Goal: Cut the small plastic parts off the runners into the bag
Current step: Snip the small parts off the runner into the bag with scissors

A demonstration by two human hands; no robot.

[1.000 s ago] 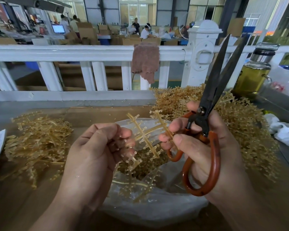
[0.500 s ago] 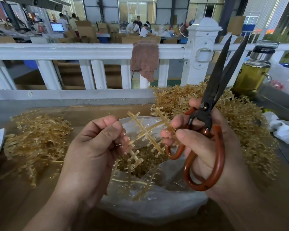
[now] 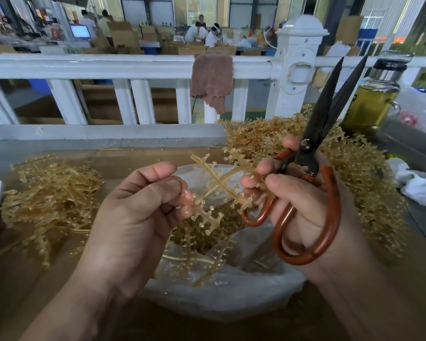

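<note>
Raised slightly since a second ago, one runner (image 3: 219, 183) over the open bag (image 3: 231, 299): my left hand (image 3: 133, 217) pinches one arm, my right hand (image 3: 305, 205) pinches another with fingers curled through the scissors (image 3: 312, 153), blades parted, pointing up; I judge regripping between cuts, next swinging blades onto a branch.

Bare left hand (image 3: 133, 217) and bare right hand (image 3: 305, 207), forearms likewise bare.
</note>
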